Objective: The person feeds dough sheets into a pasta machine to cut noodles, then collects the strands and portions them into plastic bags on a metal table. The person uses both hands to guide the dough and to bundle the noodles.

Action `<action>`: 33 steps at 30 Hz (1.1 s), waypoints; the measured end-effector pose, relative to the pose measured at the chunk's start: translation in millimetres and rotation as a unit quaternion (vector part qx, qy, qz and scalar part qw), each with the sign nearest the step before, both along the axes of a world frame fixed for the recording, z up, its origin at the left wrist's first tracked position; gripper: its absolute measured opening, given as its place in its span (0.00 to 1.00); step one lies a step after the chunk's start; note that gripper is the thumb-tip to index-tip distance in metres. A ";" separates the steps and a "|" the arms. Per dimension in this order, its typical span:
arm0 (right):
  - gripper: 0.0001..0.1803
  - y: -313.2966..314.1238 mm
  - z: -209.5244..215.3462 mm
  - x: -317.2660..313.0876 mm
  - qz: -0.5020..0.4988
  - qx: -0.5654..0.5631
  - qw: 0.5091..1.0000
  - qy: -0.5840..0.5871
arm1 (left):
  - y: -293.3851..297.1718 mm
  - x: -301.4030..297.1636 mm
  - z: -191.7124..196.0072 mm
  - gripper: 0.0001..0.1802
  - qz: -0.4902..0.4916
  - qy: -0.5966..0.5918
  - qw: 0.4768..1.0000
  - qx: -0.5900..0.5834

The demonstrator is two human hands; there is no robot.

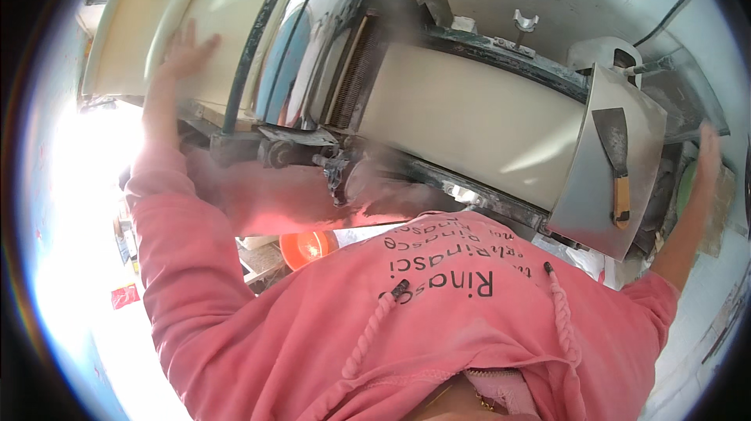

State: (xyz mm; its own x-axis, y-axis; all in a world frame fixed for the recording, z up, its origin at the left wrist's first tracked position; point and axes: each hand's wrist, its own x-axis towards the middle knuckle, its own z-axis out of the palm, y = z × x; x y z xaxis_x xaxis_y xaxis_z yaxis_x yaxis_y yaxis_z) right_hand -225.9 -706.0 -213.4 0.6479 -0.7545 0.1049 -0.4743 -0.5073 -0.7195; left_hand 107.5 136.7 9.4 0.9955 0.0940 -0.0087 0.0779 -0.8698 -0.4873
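Observation:
My left hand (pixel 188 53) lies with its fingers spread on a smooth cream sheet (pixel 221 30) at the far left. That sheet looks like dough and has a raised fold across it. It runs up to a shiny metal roller (pixel 309 46) of a rolling machine. On the roller's other side a flat cream surface (pixel 469 112), belt or sheet, stretches to the right. Out at the right edge, my right hand (pixel 709 147) is beside a grey, see-through panel (pixel 682 93). It shows edge-on and blurred, so its grip is hidden.
A scraper (pixel 616 155) with a wooden handle rests on the sloping metal plate (pixel 571 194) at the machine's right end. A dark bar (pixel 258 42) crosses over the left sheet. Below the machine stands an orange bowl (pixel 307 249). A knob (pixel 338 175) juts from the near side.

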 end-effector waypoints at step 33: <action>0.30 7.2 5.6 37.1 0.022 0.292 0.947 -0.132 | 30.4 7.7 58.8 0.50 0.114 -0.196 0.974 0.030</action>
